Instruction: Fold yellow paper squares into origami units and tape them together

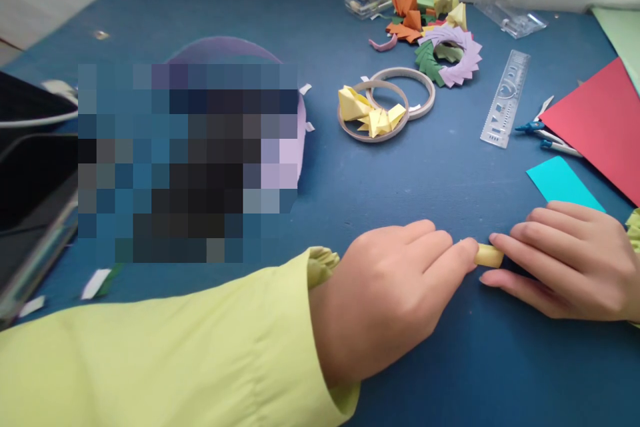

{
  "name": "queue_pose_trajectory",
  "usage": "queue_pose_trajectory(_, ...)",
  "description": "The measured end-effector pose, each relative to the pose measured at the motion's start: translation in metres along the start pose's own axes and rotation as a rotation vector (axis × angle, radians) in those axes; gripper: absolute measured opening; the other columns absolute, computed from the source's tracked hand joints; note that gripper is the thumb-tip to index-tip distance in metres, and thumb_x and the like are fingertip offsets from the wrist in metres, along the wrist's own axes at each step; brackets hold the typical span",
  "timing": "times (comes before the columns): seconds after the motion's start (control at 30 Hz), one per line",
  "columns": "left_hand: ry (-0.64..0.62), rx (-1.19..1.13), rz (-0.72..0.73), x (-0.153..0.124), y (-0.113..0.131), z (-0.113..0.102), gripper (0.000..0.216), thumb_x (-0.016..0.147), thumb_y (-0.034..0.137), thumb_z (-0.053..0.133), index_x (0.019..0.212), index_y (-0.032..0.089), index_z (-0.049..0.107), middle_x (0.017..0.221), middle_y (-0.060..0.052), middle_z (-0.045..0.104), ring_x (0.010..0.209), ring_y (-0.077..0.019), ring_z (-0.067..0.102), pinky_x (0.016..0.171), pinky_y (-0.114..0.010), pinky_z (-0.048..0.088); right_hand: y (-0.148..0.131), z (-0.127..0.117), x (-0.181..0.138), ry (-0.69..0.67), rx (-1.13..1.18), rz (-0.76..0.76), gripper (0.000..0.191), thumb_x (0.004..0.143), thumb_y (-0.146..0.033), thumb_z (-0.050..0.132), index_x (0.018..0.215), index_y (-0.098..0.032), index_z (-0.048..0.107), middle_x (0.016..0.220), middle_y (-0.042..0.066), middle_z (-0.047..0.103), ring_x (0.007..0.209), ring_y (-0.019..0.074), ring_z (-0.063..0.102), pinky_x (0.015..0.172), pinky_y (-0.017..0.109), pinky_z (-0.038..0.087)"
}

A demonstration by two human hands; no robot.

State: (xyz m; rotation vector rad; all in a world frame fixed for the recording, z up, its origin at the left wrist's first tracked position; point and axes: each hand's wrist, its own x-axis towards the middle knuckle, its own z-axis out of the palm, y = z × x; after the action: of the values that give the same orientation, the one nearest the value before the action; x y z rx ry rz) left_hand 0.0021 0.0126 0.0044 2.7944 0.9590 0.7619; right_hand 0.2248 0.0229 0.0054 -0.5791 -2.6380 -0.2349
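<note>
Left hand (395, 287) pinches end of yellow folded paper (489, 255), probably so creases hold; my right hand (575, 263) parted around other end, contact unclear. Paper nearside-left of turquoise card (565, 183); stencil ruler (506, 100) beyond card.

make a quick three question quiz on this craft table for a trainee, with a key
1. True or false: in this view, the transparent ruler lies left of the red paper.
2. Which colours make up the folded-paper ring: A) red and blue, B) green and lilac, C) black and white?
3. What does the left hand hold?

Key: 1. True. 2. B. 3. A small yellow piece, apparently paper.
</note>
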Motion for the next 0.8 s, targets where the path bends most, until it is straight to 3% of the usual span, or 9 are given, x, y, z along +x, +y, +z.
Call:
queue_pose_trajectory(0.2,-0.031,-0.066,0.056,0.0015,0.0003,-0.0036,0.019,0.093,0.012,0.044,0.088,0.012,0.063,0.062,-0.001,0.052,0.06,-0.0136,0.045,0.055,-0.026,0.039,0.0006,-0.004,-0.0011,0.024,-0.015,-0.093,0.024,0.077,-0.022,0.07,0.093,-0.007,0.061,0.069,0.006,0.062,0.063,0.0187,0.055,0.051,0.034,0.042)
queue_pose_trajectory(0.33,-0.042,-0.057,0.045,0.0016,-0.0002,-0.003,0.024,0.092,0.012,0.043,0.078,0.014,0.062,0.066,-0.002,0.056,0.064,-0.0138,0.048,0.058,-0.026,0.043,-0.0001,-0.0039,-0.0026,0.003,-0.021,-0.073,0.025,0.078,-0.024,0.069,0.095,-0.007,0.06,0.07,0.006,0.062,0.064,0.0188,0.055,0.052,0.034,0.041)
queue_pose_trajectory(0.53,0.05,-0.075,0.097,0.0023,-0.003,-0.0024,0.027,0.095,0.011,0.038,0.078,0.012,0.059,0.079,-0.005,0.067,0.075,-0.0158,0.061,0.064,-0.028,0.047,0.0015,-0.0051,0.0019,-0.007,-0.086,-0.085,0.037,0.081,-0.028,0.066,0.112,-0.009,0.058,0.078,0.006,0.06,0.064,0.0174,0.053,0.05,0.033,0.038)
queue_pose_trajectory(0.7,0.045,-0.146,0.078,0.0004,-0.0032,-0.0089,0.023,0.096,0.01,0.036,0.089,0.012,0.058,0.09,-0.006,0.071,0.092,-0.0158,0.065,0.072,-0.029,0.046,0.0011,-0.0097,0.0022,0.011,-0.11,-0.143,0.018,0.083,-0.019,0.059,0.099,-0.012,0.063,0.085,0.008,0.06,0.067,0.0177,0.053,0.05,0.034,0.036)
queue_pose_trajectory(0.8,0.062,-0.178,0.07,-0.0024,-0.0025,-0.0077,0.028,0.098,0.012,0.032,0.092,0.016,0.058,0.091,-0.003,0.072,0.1,-0.015,0.063,0.076,-0.031,0.044,-0.0026,-0.0097,-0.0012,0.055,-0.117,-0.267,0.014,0.084,-0.023,0.056,0.086,-0.013,0.067,0.089,0.009,0.058,0.072,0.0197,0.054,0.051,0.035,0.035)
